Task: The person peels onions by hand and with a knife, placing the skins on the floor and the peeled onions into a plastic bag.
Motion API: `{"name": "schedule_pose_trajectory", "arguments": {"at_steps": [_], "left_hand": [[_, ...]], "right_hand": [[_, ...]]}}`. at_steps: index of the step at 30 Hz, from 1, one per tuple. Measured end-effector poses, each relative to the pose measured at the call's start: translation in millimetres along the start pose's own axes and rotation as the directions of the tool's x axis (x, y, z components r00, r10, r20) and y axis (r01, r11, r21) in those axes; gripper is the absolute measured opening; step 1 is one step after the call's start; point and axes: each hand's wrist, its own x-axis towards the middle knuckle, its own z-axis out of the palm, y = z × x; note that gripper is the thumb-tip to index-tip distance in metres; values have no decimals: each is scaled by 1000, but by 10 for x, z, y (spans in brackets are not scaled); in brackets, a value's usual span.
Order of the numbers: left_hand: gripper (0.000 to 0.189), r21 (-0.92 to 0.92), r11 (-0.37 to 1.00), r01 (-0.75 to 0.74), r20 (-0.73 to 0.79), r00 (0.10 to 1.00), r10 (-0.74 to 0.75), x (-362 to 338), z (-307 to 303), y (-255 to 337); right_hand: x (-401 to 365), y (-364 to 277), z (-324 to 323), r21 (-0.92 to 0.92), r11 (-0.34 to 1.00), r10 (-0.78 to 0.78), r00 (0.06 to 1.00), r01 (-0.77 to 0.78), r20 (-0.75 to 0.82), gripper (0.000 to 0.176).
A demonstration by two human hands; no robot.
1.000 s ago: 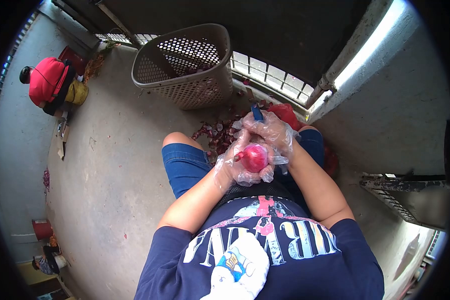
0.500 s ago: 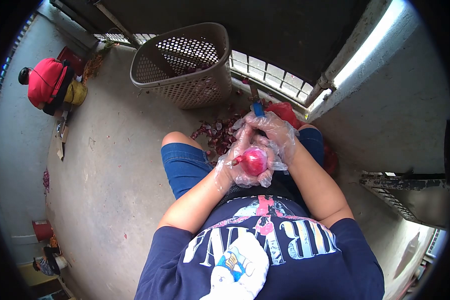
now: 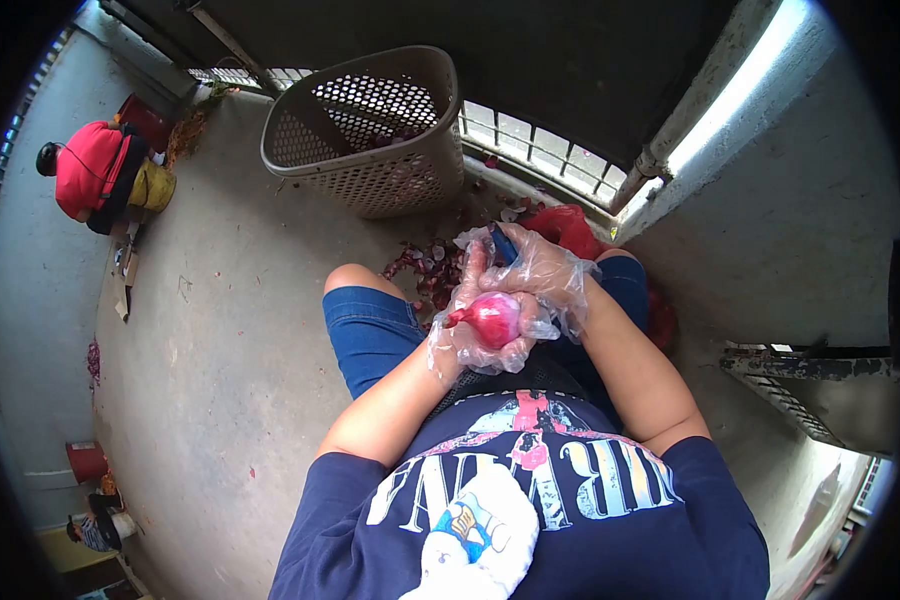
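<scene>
A red onion with its stem end to the left rests in my left hand, fingers curled around it in a clear plastic glove. My right hand, gloved the same way, is closed on a knife with a blue handle, just beyond the onion. The knife's blade cannot be made out clearly. Both hands are close together above my lap. Past them, dry onion skins lie scattered on the floor between my knees.
A tall perforated brown basket with some onions inside stands ahead. Beside my right knee lies a red mesh bag. A barred opening runs along the wall in front. At far left, a person in red sits by a red bucket.
The onion has turned and shifted slightly left in my left hand. My right hand has turned the knife, so its long part no longer points up and away.
</scene>
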Motion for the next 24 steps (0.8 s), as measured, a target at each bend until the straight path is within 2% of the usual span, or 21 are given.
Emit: {"name": "schedule_pose_trajectory", "arguments": {"at_steps": [1, 2, 3, 4, 5, 6, 7, 9, 13, 15, 19, 22, 24], "left_hand": [[90, 47, 997, 53, 140, 988, -59, -11, 15, 6], [90, 49, 998, 49, 136, 989, -55, -10, -15, 17], [93, 77, 995, 69, 196, 977, -83, -9, -70, 38], [96, 106, 991, 87, 253, 961, -111, -12, -123, 57], [99, 136, 985, 105, 308, 941, -143, -27, -176, 71], [101, 148, 983, 110, 293, 944, -150, -43, -108, 59], [101, 148, 983, 110, 291, 945, -150, -47, -154, 56], [106, 81, 995, 66, 392, 915, -92, -31, -242, 40], [106, 76, 993, 85, 343, 933, -106, -68, -201, 41], [106, 96, 991, 97, 338, 933, -124, -57, -186, 30], [106, 28, 1000, 7, 249, 968, -14, -82, -176, 30], [106, 63, 997, 51, 294, 953, -68, -60, -214, 35], [103, 39, 997, 70, 419, 904, -79, -28, -242, 52]], "right_hand": [[-26, -49, -3, 1, 1000, -1, 1000, 1, 1, 45], [-61, -114, -24, 150, 987, 35, 996, -48, 84, 45], [-73, -183, -10, 291, 951, 58, 983, -108, 174, 45], [-54, -143, 2, 294, 950, 55, 982, -107, 181, 45], [-34, -68, -3, 447, 882, 37, 968, -149, 249, 44], [-24, -68, 8, 582, 789, 10, 951, -198, 310, 43], [-25, -74, 18, 584, 787, 9, 951, -198, 311, 43], [-51, -126, 38, 563, 807, 13, 957, -181, 290, 35], [-20, -174, 56, 554, 806, 62, 960, -209, 273, 24], [22, -132, 109, 480, 871, 76, 994, -107, 83, 17], [32, -173, 157, 525, 851, 27, 1000, -17, -10, 15], [17, -243, 116, 474, 879, 68, 997, -49, -24, 14], [24, -223, 117, 490, 871, 75, 990, -8, -118, 13]]}}
